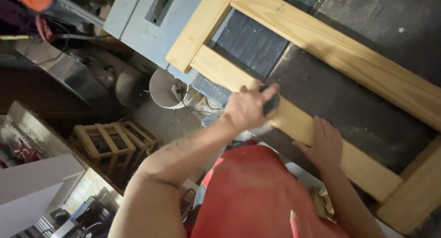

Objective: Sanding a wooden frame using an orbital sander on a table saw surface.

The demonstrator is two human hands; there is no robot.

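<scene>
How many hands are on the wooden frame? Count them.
2: the left hand grips a dark block on the frame's near rail; the right hand rests flat further along it.

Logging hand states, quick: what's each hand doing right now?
Left hand: closed on a dark block on the wooden frame.
Right hand: open, flat on the frame.

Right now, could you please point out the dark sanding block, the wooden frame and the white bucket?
dark sanding block [272, 104], head view, its exposed end.
wooden frame [340, 47], head view, far long rail.
white bucket [161, 88], head view, its side wall.
</scene>
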